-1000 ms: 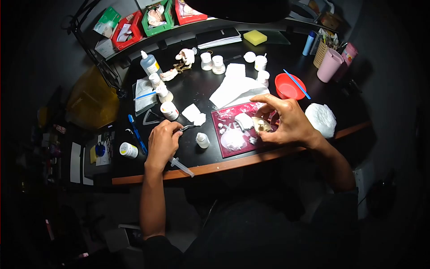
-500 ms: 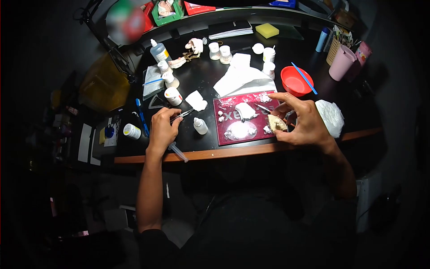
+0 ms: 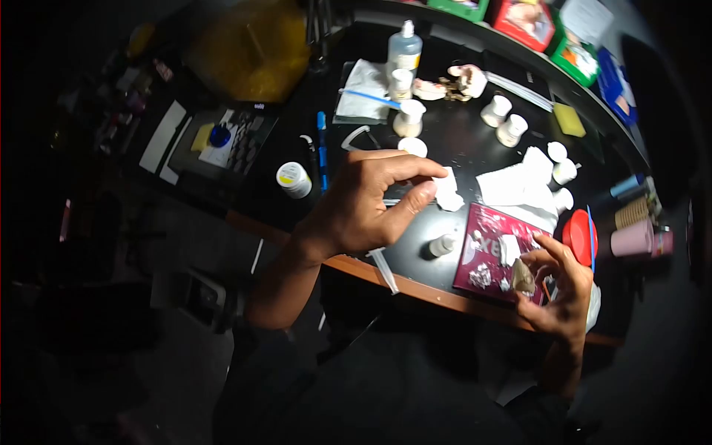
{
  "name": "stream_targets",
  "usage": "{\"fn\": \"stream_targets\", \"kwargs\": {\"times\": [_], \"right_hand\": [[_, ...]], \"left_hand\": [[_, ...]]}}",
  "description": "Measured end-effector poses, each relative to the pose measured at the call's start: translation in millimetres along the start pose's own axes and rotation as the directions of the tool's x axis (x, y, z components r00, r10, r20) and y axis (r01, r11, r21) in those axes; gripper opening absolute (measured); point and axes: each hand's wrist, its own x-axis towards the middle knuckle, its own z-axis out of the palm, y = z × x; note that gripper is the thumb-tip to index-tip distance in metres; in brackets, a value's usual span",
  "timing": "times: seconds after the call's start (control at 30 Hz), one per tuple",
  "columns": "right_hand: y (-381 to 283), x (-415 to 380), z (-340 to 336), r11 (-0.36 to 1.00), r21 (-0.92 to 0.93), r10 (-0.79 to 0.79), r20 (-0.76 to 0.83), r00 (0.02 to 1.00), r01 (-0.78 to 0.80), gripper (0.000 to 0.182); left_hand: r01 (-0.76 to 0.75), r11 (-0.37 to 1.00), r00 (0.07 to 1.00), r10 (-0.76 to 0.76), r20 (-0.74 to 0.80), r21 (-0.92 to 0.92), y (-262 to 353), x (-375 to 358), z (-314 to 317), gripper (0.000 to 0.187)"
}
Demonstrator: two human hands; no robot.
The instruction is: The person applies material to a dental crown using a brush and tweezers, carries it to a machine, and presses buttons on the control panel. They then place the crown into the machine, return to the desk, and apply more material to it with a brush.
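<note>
My left hand point(image 3: 363, 202) is raised over the near left of the table, thumb and index finger stretched out with a gap between them. Nothing shows in its grip. Just past its fingertips lies a folded white tissue point(image 3: 449, 200). My right hand point(image 3: 565, 289) pinches a small beige piece point(image 3: 523, 277), like a dental cast, between thumb and fingers. That piece is held over the near right part of a dark red pad point(image 3: 469, 268) bearing white scraps. A small white dropper bottle point(image 3: 443, 245) stands left of the pad.
A clear syringe point(image 3: 384, 271) lies across the wooden table edge. White-lidded jars point(image 3: 409, 119) and a large bottle point(image 3: 404, 55) stand behind my left hand. Dental models point(image 3: 466, 83) sit farther back. A red bowl point(image 3: 578, 236) with a blue stick is at the right.
The view has swung left and tilted. My left hand has lifted away from the tweezers beside the tissue and opened. My right hand still holds the beige piece, now turned differently.
</note>
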Motion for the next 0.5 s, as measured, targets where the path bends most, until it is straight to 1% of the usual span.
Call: {"fn": "stream_targets", "kwargs": {"times": [0.03,0.07,0.1,0.17,0.2,0.23,0.3,0.33,0.37,0.43,0.5], "right_hand": [[-10.3,8.8,6.6,1.000,-0.014,-0.014,0.014,1.000,0.014,0.073],[-21.4,16.9,13.8,0.999,-0.016,0.044,0.008,0.999,-0.044,0.072],[-29.2,26.4,16.9,0.999,-0.029,0.030,0.032,0.999,-0.029,0.070],[-47.1,48.0,27.4,0.997,-0.071,0.017,0.037,0.999,-0.015,0.068],[-59.1,62.8,28.9,0.994,-0.102,-0.019,0.070,0.997,0.026,0.066],[-64.5,72.6,34.9,0.994,-0.088,-0.061,0.049,0.997,0.065,0.063],[-83.1,96.2,37.7,0.986,-0.086,-0.138,0.076,0.987,0.145,0.060],[-98.8,108.7,38.9,0.993,-0.086,-0.072,0.106,0.992,0.082,0.057],[-104.7,116.2,43.9,0.993,-0.086,-0.074,0.099,0.992,0.083,0.056],[-123.3,133.1,46.4,0.994,-0.091,-0.058,0.114,0.992,0.069,0.055],[-138.7,150.3,54.2,0.995,-0.044,-0.089,0.111,0.990,0.094,0.054]], "left_hand": [[-0.021,0.999,1.000,0.021,0.012,-0.043,-1.9,1.2,-8.8,0.020],[-0.041,0.996,0.999,0.043,0.019,-0.076,-4.5,1.9,-17.9,0.019],[-0.041,0.996,0.999,0.042,0.013,-0.079,-3.9,1.0,-27.7,0.019],[0.018,0.987,1.000,-0.016,0.012,-0.162,-2.2,-3.5,-49.4,0.019],[0.072,0.977,0.997,-0.077,-0.016,-0.200,-3.6,-8.7,-57.1,0.019],[0.076,0.972,0.993,-0.093,-0.068,-0.220,-7.0,-13.7,-63.7,0.018],[0.232,0.946,0.961,-0.259,-0.097,-0.228,-3.7,-27.9,-80.2,0.018],[0.271,0.930,0.940,-0.311,-0.137,-0.249,-0.4,-36.2,-86.4,0.018],[0.307,0.912,0.916,-0.360,-0.176,-0.271,4.0,-46.2,-91.5,0.018],[0.503,0.773,0.789,-0.593,-0.159,-0.387,23.0,-66.6,-103.1,0.020],[0.573,0.740,0.722,-0.659,-0.211,-0.353,40.7,-83.9,-117.5,0.025]]}}
